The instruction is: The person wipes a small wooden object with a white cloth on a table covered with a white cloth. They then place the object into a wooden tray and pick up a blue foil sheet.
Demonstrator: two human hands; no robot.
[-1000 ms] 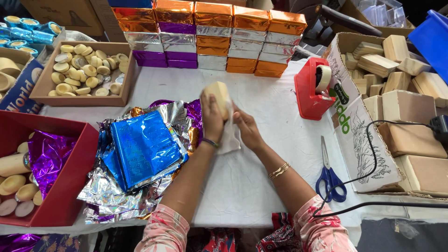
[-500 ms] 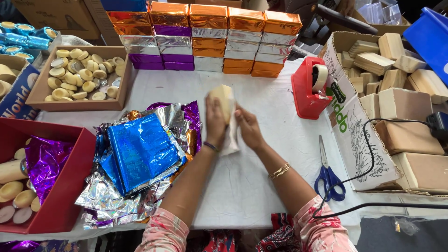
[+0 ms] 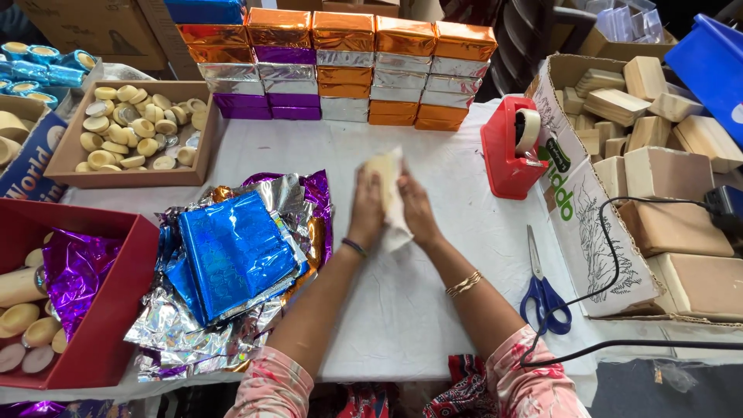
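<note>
The pale bar [image 3: 385,172] has dropped lower since the earlier frame. It sits in white paper [image 3: 397,224] above the desk [image 3: 402,310], clasped between the 2 hands, left [image 3: 367,213] and right [image 3: 418,215], beside foil sheets [image 3: 232,255].

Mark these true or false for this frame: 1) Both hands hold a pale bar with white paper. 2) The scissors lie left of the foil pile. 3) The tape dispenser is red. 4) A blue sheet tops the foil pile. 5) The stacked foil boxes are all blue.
1) True: the left hand and right hand press a pale bar with white paper between them.
2) False: the scissors lie right of the hands; the foil pile is left.
3) True: the tape dispenser is red.
4) True: a blue sheet lies on top.
5) False: the foil boxes are orange, silver and purple.
</note>
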